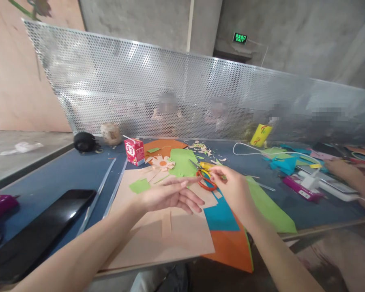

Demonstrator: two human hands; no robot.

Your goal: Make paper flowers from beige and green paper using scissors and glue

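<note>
My left hand (pixel 173 196) is open above a large peach paper sheet (pixel 158 239), its fingers stretched towards the right and nothing in them. My right hand (pixel 231 184) is closed in a pinch beside the scissors (pixel 207 185), which have red-orange and yellow handles. Whatever its fingertips hold, if anything, is hidden. A yellow tool (pixel 206 165) lies just behind those fingers. Beyond my hands are a fringed green paper piece (pixel 182 162) and a peach paper flower (pixel 163 163) with an orange centre. Blue paper (pixel 222 217) and orange paper (pixel 231 247) lie under the right forearm's side.
A pink drink carton (pixel 134 152) with a straw stands behind the peach sheet. At left lie a black phone (pixel 45 231) and clear strips (pixel 99 194). Paper scraps (pixel 200 148) are scattered near the perforated metal screen (pixel 140 89). At right, another person's hand (pixel 340 168) is near a purple glue gun (pixel 302 187).
</note>
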